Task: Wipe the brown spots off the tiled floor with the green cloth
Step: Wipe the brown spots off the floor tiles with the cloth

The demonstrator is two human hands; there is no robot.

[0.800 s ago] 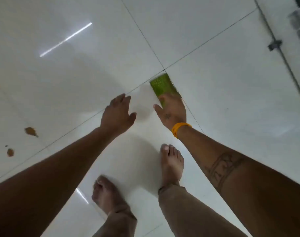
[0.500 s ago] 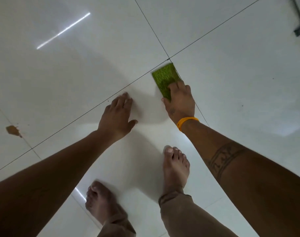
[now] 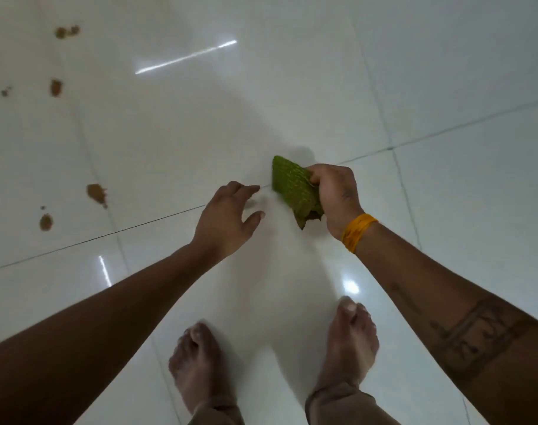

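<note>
— Green cloth: where is it?
— In the right hand, fingers curled round it, folded, with a brown-stained corner hanging at its near end. Whether it touches the floor I cannot tell.
— And the left hand?
— Just left of the cloth, fingers spread and loosely bent, holding nothing, apart from the right hand.
— The spots?
— Well left of the cloth: one big spot, a rounder one nearer the person, and further ones beyond, up to a pair at the far left.
— Anything else?
— An orange band on the right wrist, just behind the cloth; two bare feet nearer than the cloth.
</note>
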